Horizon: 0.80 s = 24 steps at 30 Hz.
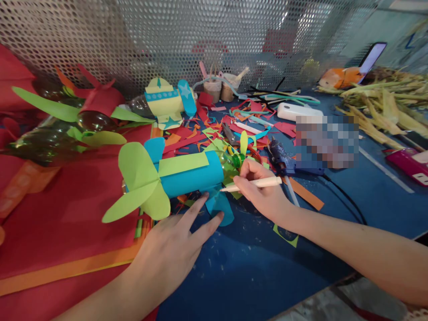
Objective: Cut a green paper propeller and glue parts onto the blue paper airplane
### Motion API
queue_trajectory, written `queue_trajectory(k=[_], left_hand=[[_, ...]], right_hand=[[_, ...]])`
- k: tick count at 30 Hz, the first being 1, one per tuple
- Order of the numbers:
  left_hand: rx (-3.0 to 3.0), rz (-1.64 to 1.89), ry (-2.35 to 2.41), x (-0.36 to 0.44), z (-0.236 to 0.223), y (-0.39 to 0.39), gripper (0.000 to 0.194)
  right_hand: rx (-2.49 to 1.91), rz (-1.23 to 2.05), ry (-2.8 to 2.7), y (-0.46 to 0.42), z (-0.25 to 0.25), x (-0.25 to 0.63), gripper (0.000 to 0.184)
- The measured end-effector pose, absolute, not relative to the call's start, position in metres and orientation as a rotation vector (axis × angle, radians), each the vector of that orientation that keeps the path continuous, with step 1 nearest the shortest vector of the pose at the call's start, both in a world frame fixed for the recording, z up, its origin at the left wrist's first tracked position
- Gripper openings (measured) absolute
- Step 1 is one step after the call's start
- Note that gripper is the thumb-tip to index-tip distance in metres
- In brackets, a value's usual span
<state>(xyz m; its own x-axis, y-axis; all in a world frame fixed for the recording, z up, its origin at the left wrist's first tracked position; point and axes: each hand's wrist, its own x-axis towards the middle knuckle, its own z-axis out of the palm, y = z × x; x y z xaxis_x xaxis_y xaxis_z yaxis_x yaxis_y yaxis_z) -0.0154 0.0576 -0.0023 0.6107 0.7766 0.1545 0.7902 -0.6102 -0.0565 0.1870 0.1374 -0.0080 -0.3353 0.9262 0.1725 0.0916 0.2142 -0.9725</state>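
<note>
A paper-covered bottle airplane (190,183) lies across the middle of the table, its body blue with a lime-green strip and lime-green tail fins (138,165). The bottle's neck with a green cap (238,160) points right. My left hand (177,236) reaches in from below with fingers spread, fingertips touching the lower blue wing (219,207). Between the thumb and fingers of my right hand (259,187) is a white marker (264,182), its tip at the wing near the body. Part of the wing lies under my left fingertips.
Paper scraps (183,138) and a hot glue gun (281,154) lie behind the airplane. More bottle airplanes, one yellow and blue (163,102), stand at the back left over red paper sheets (83,200). Dried stalks (388,98), a phone (372,60) and a white box (299,111) are on the right.
</note>
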Motion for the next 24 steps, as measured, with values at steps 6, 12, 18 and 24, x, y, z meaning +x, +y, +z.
queue_trajectory(k=[6,12,18,24], left_hand=[[-2.724,-0.166,-1.329,-0.0174,-0.0031,0.0568,0.053],[-2.729,-0.147,-1.338,-0.0177,-0.0052,0.0569,0.055],[-2.726,-0.145,-1.347,-0.0175,-0.0037,0.0573,0.055],[-2.724,-0.125,-1.343,-0.0184,-0.0043,0.0574,0.054]], right_hand=[[-1.009,1.196,-1.719,0.1389,-0.0065,0.1863,0.024],[-1.047,1.177,-1.738,0.1405,-0.0081,0.1859,0.023],[-1.062,1.153,-1.766,0.1406,-0.0097,0.1864,0.023],[-1.056,1.127,-1.798,0.1403,-0.01,0.1866,0.023]])
